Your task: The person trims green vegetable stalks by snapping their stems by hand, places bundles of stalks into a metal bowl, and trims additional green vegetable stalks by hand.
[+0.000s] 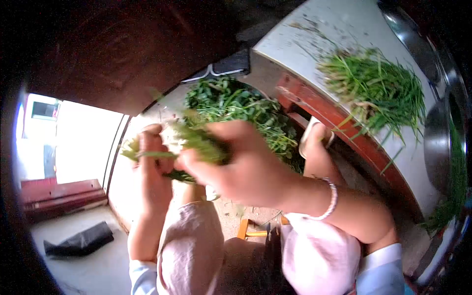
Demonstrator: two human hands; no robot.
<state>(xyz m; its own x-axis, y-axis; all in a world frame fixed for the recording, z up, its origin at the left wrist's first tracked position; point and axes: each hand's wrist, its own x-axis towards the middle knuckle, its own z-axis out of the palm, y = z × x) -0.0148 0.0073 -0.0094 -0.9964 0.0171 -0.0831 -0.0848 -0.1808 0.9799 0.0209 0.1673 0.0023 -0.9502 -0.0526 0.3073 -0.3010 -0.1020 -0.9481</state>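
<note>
Although motion blurs both, the right hand (246,167) is closed around a bunch (201,144) of greens with its pale end toward the left hand (150,169), whose curled fingers grip stems (130,149) that they partly hide. Below lies a leafy heap (233,103), its near edge covered by the hands. Off to the right, long blades (383,93) rest on a white table (290,42) near a metal bowl (436,152), cut off by the dark border.

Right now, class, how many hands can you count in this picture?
2: the left hand, closed around green stalks, and beside it the right hand, gripping a blurred bunch of greens. No others show.
</note>
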